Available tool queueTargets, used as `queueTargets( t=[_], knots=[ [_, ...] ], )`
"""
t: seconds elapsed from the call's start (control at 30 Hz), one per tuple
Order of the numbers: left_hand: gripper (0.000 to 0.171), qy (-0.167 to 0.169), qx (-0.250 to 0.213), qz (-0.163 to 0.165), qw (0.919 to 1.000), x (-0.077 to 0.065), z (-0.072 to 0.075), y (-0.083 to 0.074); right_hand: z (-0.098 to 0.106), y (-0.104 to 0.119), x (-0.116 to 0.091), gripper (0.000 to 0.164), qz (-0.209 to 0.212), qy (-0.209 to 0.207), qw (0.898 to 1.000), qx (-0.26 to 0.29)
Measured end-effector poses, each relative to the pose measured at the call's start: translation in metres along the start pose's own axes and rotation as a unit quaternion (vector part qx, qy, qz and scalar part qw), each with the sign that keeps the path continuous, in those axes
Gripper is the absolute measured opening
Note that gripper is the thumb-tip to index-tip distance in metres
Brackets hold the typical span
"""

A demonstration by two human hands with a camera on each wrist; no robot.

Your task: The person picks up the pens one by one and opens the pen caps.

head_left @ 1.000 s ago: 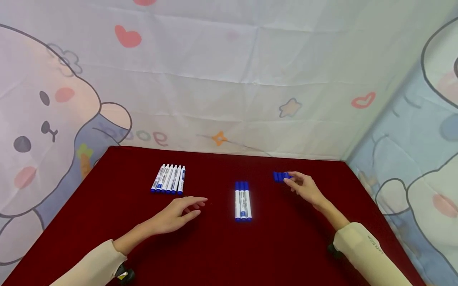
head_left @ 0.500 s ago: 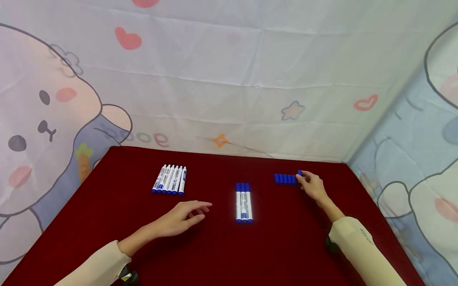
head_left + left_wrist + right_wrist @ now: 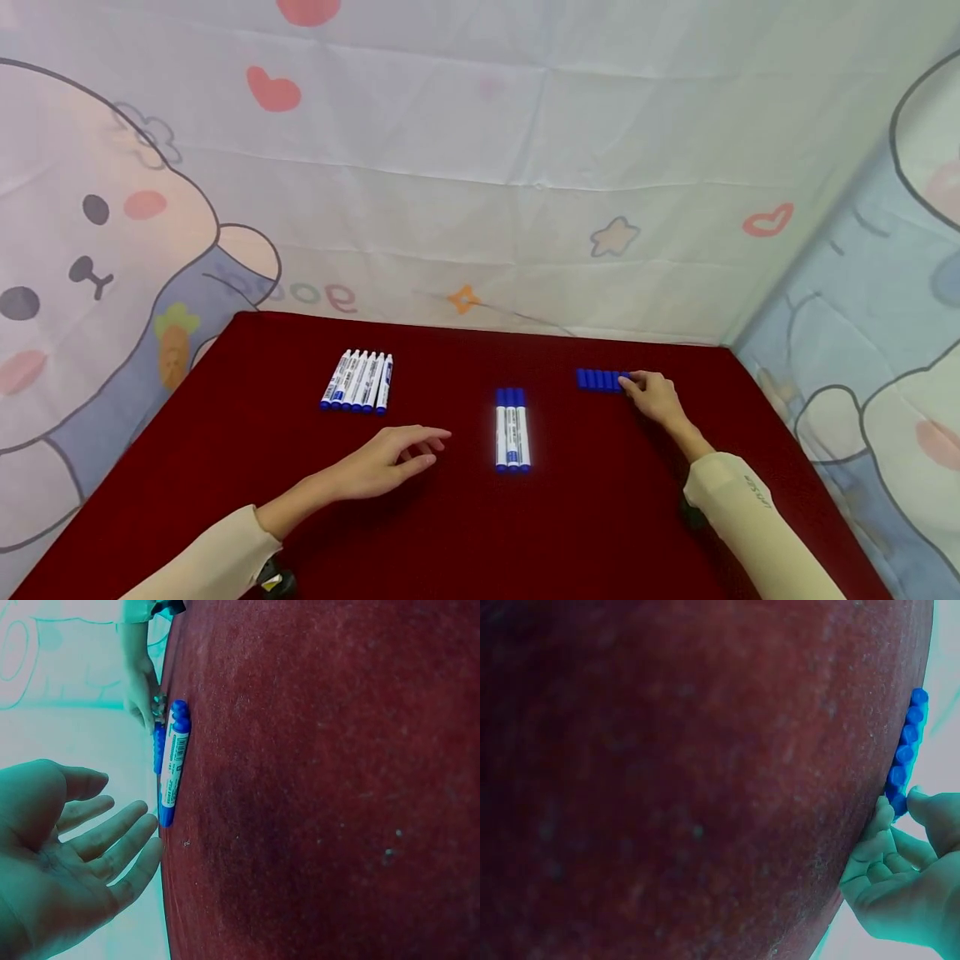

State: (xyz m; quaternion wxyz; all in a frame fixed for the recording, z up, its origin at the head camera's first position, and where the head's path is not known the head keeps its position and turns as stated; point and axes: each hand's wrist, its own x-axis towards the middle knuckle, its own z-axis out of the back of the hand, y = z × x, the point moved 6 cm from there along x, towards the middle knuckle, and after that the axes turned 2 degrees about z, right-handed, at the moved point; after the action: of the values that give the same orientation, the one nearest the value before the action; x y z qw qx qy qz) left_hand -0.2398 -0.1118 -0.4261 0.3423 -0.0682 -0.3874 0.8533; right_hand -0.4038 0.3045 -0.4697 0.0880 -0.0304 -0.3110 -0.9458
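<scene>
With thumb and fingers my right hand (image 3: 654, 398) pinches the rightmost blue marker cap (image 3: 897, 803), at the end of a row of blue caps (image 3: 597, 380) lying side by side on the cloth. The fingers partly cover that cap in the head view. My left hand (image 3: 390, 460) hovers over the table, fingers loosely extended, holding nothing. To its right lie three capped blue-and-white markers (image 3: 512, 430), side by side and pointing away from me. Farther left, several uncapped white markers (image 3: 357, 382) lie in a slanted row, blue ends toward me.
A dark red cloth (image 3: 450, 533) covers the table. Behind its far edge hangs a pale printed curtain (image 3: 465, 167), and another printed panel (image 3: 862, 333) stands along the right side.
My right hand has brought a cap to the right end of the row, lowering it from slightly above and right. My left hand has drifted slightly right. The markers stay in place.
</scene>
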Motion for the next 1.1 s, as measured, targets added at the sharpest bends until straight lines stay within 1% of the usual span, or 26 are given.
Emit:
queueTargets(
  t=[0.13,0.23,0.33,0.47,0.53,0.7,0.8,0.9,0.97,1.03,1.1],
  knots=[
    [0.039,-0.002,0.002,-0.005,1.0000,0.002,-0.002,-0.001,0.000,0.001,-0.001,0.048,0.011,0.002,1.000,-0.028],
    [0.039,-0.001,0.003,-0.011,0.9999,0.004,-0.002,-0.001,0.002,0.001,-0.001,0.052,0.016,0.005,0.999,-0.038],
    [0.039,0.002,0.001,-0.012,0.9999,0.006,-0.002,-0.001,0.003,0.000,0.000,0.052,0.019,0.017,0.999,-0.032],
    [0.039,0.007,-0.003,-0.007,0.9999,0.007,-0.001,-0.002,0.006,-0.001,0.000,0.050,0.018,0.029,0.999,-0.009],
    [0.040,0.008,-0.004,-0.004,1.0000,0.008,-0.001,-0.002,0.009,0.000,0.000,0.047,0.021,0.022,1.000,0.000],
    [0.040,0.007,0.001,-0.002,1.0000,0.008,0.000,-0.002,0.021,0.012,-0.003,0.041,0.051,-0.022,0.998,0.013],
    [0.039,0.006,0.001,-0.003,1.0000,0.009,-0.001,-0.002,0.024,0.026,-0.008,0.035,0.074,-0.021,0.997,0.030],
    [0.039,0.008,-0.003,-0.004,1.0000,0.011,-0.001,-0.002,0.020,0.045,-0.016,0.034,0.103,0.010,0.993,0.051],
    [0.039,0.009,-0.005,-0.005,0.9999,0.012,-0.002,-0.002,0.015,0.058,-0.023,0.037,0.124,0.045,0.989,0.067],
    [0.039,0.008,-0.005,-0.007,0.9999,0.014,-0.003,-0.001,0.008,0.072,-0.031,0.041,0.150,0.088,0.981,0.091],
    [0.039,0.005,-0.003,-0.007,1.0000,0.016,-0.005,0.000,0.000,0.084,-0.039,0.047,0.175,0.139,0.967,0.123]
  ],
)
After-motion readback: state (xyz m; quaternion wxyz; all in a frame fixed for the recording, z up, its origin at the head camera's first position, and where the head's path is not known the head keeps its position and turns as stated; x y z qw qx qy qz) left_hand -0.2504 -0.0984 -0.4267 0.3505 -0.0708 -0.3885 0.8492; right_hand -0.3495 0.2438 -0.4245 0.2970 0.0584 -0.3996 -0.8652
